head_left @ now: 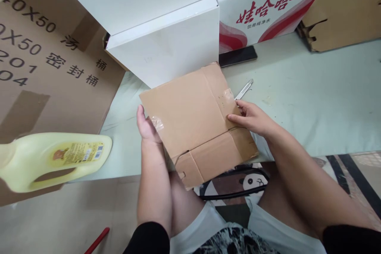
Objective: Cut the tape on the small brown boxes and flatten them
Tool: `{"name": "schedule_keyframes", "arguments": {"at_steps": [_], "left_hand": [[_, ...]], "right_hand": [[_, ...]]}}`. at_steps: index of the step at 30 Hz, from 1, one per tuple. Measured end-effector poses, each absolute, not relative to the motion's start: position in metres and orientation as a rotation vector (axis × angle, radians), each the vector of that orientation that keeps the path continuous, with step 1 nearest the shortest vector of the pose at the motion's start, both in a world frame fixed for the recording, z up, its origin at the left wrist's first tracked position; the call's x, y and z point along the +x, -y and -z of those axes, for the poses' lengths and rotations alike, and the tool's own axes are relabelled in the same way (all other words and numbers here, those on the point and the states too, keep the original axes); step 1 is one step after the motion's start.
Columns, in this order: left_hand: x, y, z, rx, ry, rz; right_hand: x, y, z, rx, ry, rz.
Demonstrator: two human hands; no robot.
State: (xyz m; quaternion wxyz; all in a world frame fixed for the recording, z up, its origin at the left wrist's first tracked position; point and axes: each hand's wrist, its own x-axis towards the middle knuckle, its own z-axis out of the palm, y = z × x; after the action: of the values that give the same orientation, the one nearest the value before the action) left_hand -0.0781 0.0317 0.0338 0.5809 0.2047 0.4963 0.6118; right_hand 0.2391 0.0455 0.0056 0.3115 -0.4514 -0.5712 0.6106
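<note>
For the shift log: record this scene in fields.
Left hand: grips the left edge of the flat box
Right hand: fingers on the box's taped right edge; grip unclear
Flat box: brown cardboard, tilted, over the table edge
Behind it: white box, phone, metal tool
Far back: printed carton
Left: yellow jug, brown carton
</note>
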Motion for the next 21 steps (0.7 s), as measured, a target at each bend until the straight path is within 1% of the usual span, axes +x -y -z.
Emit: {"name": "schedule_keyframes", "arguments": {"at_steps": [3,5,7,10,13,14,16,18,21], "left_hand": [[-0.073,-0.034,-0.029,0.599,-1.236,-1.374],[-0.073,-0.036,-0.026,0.641,-1.286,-1.373],[-0.074,-0.038,-0.025,0.646,-1.282,-1.494],[-0.078,-0.043,-0.026,0.649,-1.233,-1.714],[-0.073,-0.046,-0.027,0.595,-1.197,-1.790],[-0.069,-0.047,-0.027,0.572,-1.188,-1.788],[-0.059,-0.046,-0.028,0.559,-1.159,-1.743],[-0.050,-0.045,-0.030,0.580,-1.140,-1.637],[-0.043,-0.043,-0.034,0.608,-1.206,-1.401]], "right_hand": [[0.237,-0.046,-0.006,-1.309,1.496,-1.477],[0.240,-0.044,-0.009,-1.294,1.409,-1.549],[0.246,-0.039,-0.013,-1.184,1.282,-1.694],[0.259,-0.028,-0.018,-0.885,1.112,-1.868],[0.261,-0.017,-0.018,-0.625,1.066,-1.957],[0.259,-0.013,-0.017,-0.639,1.093,-1.961],[0.254,-0.006,-0.014,-0.856,1.155,-1.885],[0.255,0.004,-0.009,-1.141,1.117,-1.704],[0.281,0.023,-0.002,-1.351,0.948,-1.415]]}}
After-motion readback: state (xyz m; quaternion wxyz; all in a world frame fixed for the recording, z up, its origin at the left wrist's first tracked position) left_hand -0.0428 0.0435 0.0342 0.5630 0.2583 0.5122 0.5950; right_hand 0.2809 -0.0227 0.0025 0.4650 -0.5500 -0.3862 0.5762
